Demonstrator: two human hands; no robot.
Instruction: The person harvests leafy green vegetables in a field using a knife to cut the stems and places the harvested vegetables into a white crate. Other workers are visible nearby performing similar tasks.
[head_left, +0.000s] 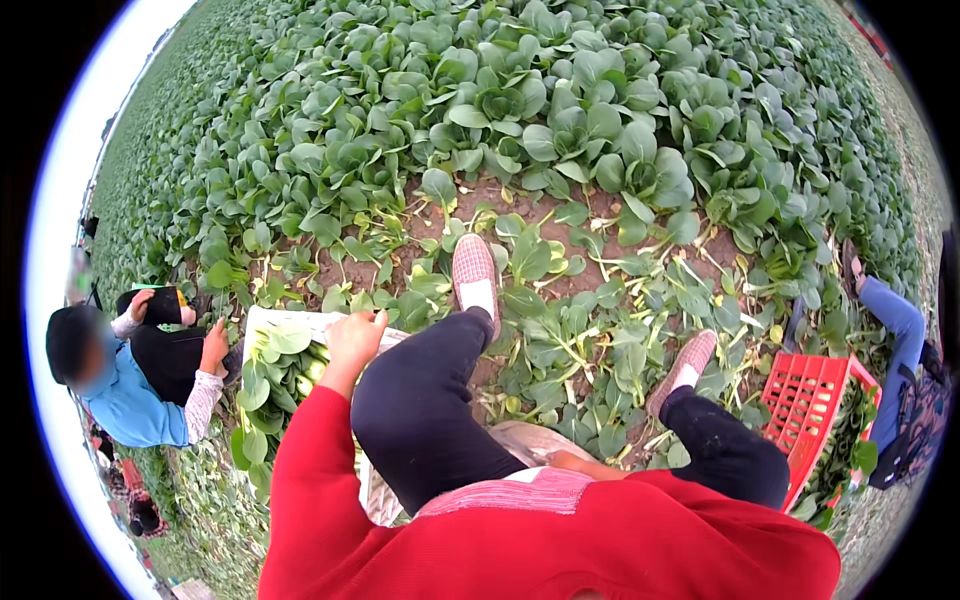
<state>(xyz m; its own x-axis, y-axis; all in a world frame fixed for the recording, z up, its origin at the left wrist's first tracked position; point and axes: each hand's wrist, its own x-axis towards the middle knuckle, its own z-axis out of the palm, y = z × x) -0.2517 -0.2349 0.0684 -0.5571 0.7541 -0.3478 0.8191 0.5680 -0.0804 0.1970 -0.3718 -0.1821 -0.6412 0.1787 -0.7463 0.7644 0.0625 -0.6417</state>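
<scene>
My left hand (354, 343) is closed over the rim of a white plastic crate (289, 318) beside my left leg. Harvested leafy greens, probably bok choy (266, 379), fill the crate, with pale stems among the dark leaves. My right hand (581, 463) is low between my legs, mostly covered by my red sleeve and body. It lies against a pale brownish object (536, 441), perhaps a seat or sack; its fingers are too hidden to read. Cut leaves (592, 360) cover the soil around my checked shoes (474, 266).
Dense standing greens (510, 97) grow ahead. A red plastic crate (806, 397) of greens stands at the right, near another person's blue-clad leg (900, 322). At the left a person in a blue top (139, 405) crouches close to the white crate. Bare soil (495, 196) shows beyond my feet.
</scene>
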